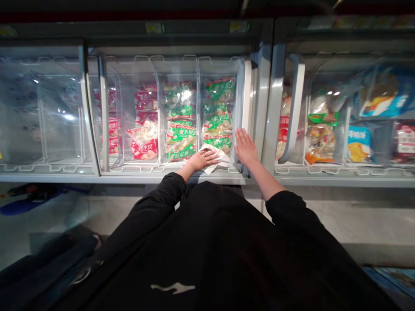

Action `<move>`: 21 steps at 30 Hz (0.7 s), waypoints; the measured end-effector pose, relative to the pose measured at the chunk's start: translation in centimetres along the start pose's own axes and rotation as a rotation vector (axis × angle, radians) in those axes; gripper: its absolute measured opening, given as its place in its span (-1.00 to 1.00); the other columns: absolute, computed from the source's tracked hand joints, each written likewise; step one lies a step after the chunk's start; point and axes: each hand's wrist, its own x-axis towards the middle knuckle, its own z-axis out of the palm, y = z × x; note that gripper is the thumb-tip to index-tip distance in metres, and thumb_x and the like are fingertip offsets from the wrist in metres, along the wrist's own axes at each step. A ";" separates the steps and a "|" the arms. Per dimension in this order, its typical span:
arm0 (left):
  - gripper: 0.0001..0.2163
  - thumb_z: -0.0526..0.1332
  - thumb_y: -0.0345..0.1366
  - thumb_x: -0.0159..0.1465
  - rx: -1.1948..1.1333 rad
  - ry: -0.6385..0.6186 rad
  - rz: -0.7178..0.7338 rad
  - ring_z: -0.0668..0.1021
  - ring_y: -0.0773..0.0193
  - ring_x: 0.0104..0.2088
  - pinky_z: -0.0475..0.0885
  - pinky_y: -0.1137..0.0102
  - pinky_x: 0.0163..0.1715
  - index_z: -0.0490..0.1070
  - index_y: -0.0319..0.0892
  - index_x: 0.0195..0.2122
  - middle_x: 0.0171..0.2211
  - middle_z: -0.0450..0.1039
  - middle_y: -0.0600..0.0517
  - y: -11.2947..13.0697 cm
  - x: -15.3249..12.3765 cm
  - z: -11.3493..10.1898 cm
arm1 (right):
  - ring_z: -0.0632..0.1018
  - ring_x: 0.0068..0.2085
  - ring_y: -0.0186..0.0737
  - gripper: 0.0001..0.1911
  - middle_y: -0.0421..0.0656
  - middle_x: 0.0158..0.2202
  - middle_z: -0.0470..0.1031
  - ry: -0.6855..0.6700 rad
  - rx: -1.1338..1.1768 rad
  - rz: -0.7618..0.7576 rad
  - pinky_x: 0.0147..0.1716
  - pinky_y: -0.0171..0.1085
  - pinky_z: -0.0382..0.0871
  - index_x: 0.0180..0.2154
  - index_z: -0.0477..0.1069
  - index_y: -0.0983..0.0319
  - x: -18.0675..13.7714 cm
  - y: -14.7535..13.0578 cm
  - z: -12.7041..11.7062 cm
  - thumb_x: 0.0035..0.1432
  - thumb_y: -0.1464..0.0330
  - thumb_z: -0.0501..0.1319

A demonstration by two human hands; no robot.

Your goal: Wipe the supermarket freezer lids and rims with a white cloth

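Note:
A white cloth lies bunched on the glass lid of a chest freezer, near its front right corner. My left hand, with a ring on one finger, presses down on the cloth and holds it against the glass. To the right, my right hand lies flat with its fingers stretched out, touching the lower part of the lid's pale handle. It holds nothing. Beneath the glass, green dumpling bags are stacked in wire baskets, with red bags to their left.
A second freezer section on the right has a curved handle and bagged foods, including a blue packet. Another glass lid adjoins on the left. A blurred blue object and dark-clothed legs show at lower left.

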 end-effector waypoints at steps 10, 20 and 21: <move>-0.41 0.03 -0.19 0.53 0.162 0.096 -0.395 -0.07 -0.01 0.58 -0.09 -0.09 0.51 -0.02 0.03 0.56 0.59 -0.12 0.06 -1.2 9.8 -3.8 | -0.09 0.59 -0.02 -0.23 -0.03 0.61 -0.16 0.141 0.144 0.013 0.54 0.14 -0.06 0.57 -0.31 0.29 7.6 4.0 -0.5 0.47 0.32 -0.08; -0.50 0.11 -0.19 0.47 -0.125 -0.304 0.231 0.25 0.33 0.48 0.17 0.31 0.46 0.26 0.44 0.39 0.44 0.23 0.36 -1.2 5.8 -2.6 | -0.08 0.59 0.01 -0.21 -0.02 0.61 -0.16 0.191 0.142 0.061 0.54 0.12 -0.04 0.57 -0.42 0.29 12.8 4.2 -1.9 0.47 0.36 -0.11; -0.50 0.11 -0.17 0.47 -0.119 -0.312 0.236 0.25 0.33 0.48 0.17 0.32 0.45 0.26 0.45 0.39 0.44 0.23 0.37 -1.9 6.4 -3.2 | -0.08 0.59 0.01 -0.22 0.00 0.61 -0.15 0.194 0.140 0.079 0.54 0.11 -0.03 0.57 -0.38 0.30 12.9 4.0 -1.9 0.48 0.34 -0.11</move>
